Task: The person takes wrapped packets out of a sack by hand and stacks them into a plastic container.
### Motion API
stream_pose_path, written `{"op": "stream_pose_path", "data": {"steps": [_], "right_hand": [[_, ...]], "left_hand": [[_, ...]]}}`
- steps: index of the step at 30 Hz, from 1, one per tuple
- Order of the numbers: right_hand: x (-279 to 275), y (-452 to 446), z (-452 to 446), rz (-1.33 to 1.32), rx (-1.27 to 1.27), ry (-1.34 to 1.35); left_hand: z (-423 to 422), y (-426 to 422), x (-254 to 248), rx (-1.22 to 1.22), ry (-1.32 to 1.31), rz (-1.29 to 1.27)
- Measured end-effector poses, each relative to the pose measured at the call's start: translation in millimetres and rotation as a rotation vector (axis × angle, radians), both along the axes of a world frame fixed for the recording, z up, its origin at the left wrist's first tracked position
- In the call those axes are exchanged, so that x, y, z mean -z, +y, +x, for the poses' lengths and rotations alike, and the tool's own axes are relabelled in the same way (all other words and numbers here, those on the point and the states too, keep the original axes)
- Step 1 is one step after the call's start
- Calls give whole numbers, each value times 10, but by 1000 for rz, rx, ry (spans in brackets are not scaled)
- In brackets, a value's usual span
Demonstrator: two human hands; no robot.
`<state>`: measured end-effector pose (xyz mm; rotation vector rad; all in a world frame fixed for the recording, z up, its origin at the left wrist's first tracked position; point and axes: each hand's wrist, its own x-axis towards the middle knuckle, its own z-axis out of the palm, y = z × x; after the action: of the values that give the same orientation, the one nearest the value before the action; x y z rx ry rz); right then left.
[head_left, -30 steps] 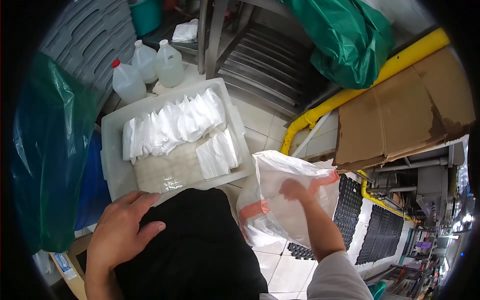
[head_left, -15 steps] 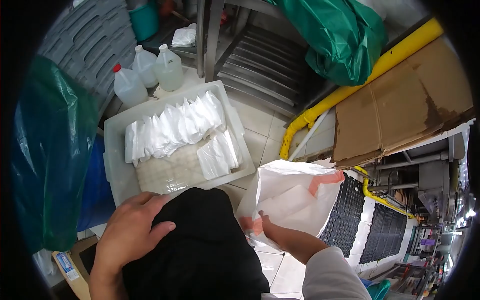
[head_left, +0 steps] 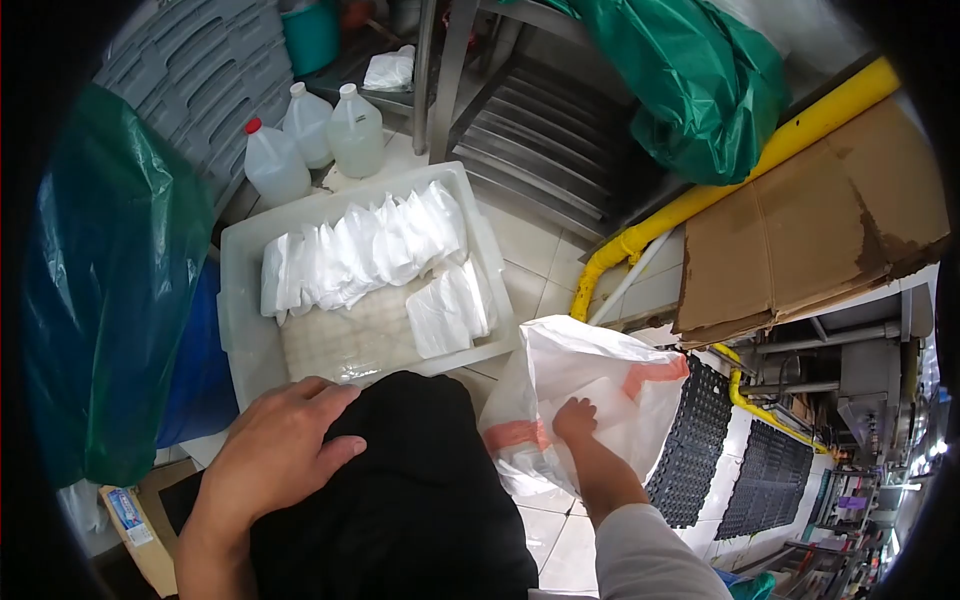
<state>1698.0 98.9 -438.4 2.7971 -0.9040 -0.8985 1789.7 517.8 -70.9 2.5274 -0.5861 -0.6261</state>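
We note a translucent white tub (head_left: 503, 285) on the tiled floor (head_left: 524, 254). Inside, a row of white plastic packets (head_left: 365, 250) spans the far edge, from the left corner to the right; a smaller white bundle (head_left: 450, 312) lies near the right edge, and pale, glossy material (head_left: 335, 345) shows toward the near edge. Off the tub's near right corner sits a white sack (head_left: 575, 345) with red bands, its mouth gaping; we see pale contents, too indistinct to identify. The right hand (head_left: 576, 420) is in that mouth, fingers loosely curled; we cannot tell whether it grips anything. The left hand (head_left: 285, 440) is spread, thumb well apart, nothing visible in its grasp, by black cloth (head_left: 400, 480) at the tub's near edge. Beyond the far edge we count three capped jugs (head_left: 355, 135), one red-capped, all containing liquid.
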Motion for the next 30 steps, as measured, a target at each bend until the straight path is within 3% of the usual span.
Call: {"op": "stream_pose_path", "data": {"steps": [5, 7, 8, 10, 16, 17, 20, 22, 23, 25, 27, 29, 30], "right_hand": [[188, -366, 53, 113, 234, -7], [102, -493, 108, 391, 156, 337], [176, -546, 100, 388, 154, 338], [348, -618, 68, 198, -238, 471], [554, -814, -39, 396, -548, 427], [399, -752, 63, 389, -562, 433], [-780, -295, 373, 510, -355, 435], [-1393, -131, 459, 739, -61, 161], [-1446, -189, 391, 738, -68, 161], [-1484, -305, 264, 797, -649, -120], [-2295, 33, 360, 778, -210, -130], [-2719, 179, 345, 1063, 158, -412], [-2999, 243, 347, 1124, 212, -495]], "left_hand": [[-20, 35, 34, -11, -4, 28], [-7, 60, 43, -8, -5, 21], [-2, 65, 32, -10, -5, 18], [4, 71, 4, -21, 0, 26], [21, 132, -7, -14, 20, 1], [27, 133, -20, -29, 21, -3], [36, 121, -51, 18, -1, 24], [40, 105, -67, 37, -13, 9], [47, 86, -73, 30, -15, 9], [62, 84, -80, 51, -15, 17], [82, 105, -87, 33, -14, 26], [113, 142, -108, 30, -12, 33], [128, 155, -122, 19, -12, 22]]}}
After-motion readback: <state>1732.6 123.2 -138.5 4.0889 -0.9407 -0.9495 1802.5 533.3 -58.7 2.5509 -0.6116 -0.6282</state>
